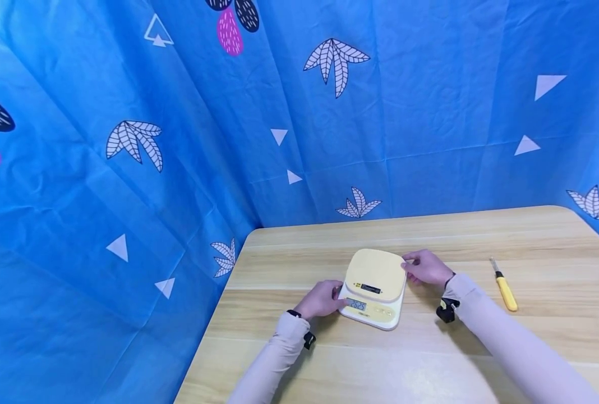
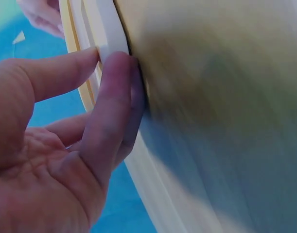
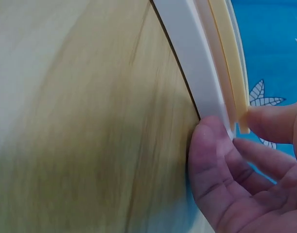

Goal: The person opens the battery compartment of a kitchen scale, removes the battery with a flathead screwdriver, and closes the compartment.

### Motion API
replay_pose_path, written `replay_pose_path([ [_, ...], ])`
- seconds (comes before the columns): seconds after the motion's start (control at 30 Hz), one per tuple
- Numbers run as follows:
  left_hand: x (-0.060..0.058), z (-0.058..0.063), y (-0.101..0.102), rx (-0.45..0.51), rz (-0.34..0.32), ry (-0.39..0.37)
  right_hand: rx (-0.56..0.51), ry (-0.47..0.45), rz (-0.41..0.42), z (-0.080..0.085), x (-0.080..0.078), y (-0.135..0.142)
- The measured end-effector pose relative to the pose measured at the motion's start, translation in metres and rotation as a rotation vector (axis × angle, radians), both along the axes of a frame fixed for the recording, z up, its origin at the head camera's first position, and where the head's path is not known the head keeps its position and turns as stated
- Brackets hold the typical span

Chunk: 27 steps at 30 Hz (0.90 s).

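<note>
A kitchen scale with a pale yellow platform and a white base lies on the wooden table, its display lit with digits. My left hand grips its left front corner. In the left wrist view the thumb of that hand lies on the scale's edge, with fingers curled against the white side. At the far right corner my right hand holds the scale. The right wrist view shows that thumb on the yellow platform's edge and the fingers of the hand at the white base.
A yellow-handled screwdriver lies on the table, right of my right forearm. Blue patterned cloth hangs behind the table and along its left side. Each wrist carries a strapped black device.
</note>
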<state>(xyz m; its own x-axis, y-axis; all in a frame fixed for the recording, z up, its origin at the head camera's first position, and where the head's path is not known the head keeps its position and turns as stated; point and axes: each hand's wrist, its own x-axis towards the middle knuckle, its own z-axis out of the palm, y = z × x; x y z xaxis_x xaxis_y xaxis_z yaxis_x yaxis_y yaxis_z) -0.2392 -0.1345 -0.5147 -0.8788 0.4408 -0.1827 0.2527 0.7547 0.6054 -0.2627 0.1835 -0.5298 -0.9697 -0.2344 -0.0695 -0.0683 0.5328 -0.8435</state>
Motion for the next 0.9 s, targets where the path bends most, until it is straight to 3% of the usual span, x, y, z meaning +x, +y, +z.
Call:
replay_pose_path([
  [0.53, 0.036, -0.002, 0.024, 0.078, -0.026, -0.064, 0.069, 0.066, 0.032, 0.002, -0.002, 0.006],
  [0.9, 0.039, -0.007, 0.029, 0.106, -0.008, -0.086, 0.047, 0.07, 0.028, 0.001, -0.003, 0.009],
])
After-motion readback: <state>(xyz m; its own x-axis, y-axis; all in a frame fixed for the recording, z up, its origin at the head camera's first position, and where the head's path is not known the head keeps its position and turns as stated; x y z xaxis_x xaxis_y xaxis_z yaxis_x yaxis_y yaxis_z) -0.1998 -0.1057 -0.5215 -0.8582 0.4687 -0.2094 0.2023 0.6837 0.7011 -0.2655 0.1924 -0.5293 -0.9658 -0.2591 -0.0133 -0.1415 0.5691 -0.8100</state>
